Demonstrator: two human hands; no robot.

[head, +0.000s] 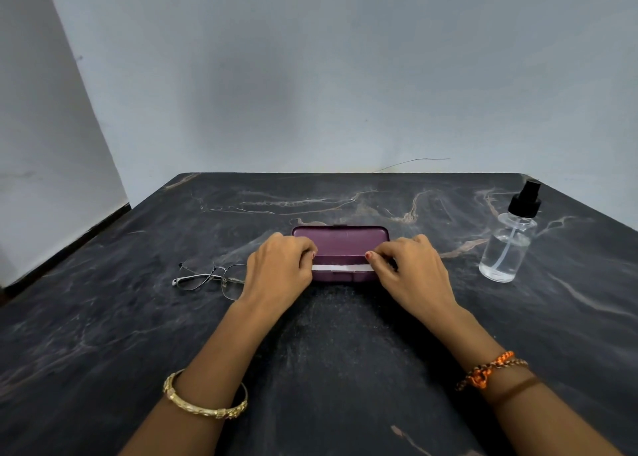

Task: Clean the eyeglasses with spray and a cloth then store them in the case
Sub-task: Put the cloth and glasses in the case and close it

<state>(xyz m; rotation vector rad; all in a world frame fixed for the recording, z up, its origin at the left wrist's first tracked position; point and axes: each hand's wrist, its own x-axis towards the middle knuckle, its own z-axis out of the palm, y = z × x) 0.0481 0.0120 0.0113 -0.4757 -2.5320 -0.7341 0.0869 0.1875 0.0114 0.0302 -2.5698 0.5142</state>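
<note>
Both hands, left hand [276, 265] and right hand [411, 265], are gripping the half-open case [340, 245]; it might slide and knock the eyeglasses [210, 279] lying beside it.

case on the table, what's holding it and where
Both hands grip the purple case: left hand at its left end, right hand at its right end.

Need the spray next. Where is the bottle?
The spray bottle stands upright at the table's far right in the head view, beyond the right hand and the purple case.
</note>
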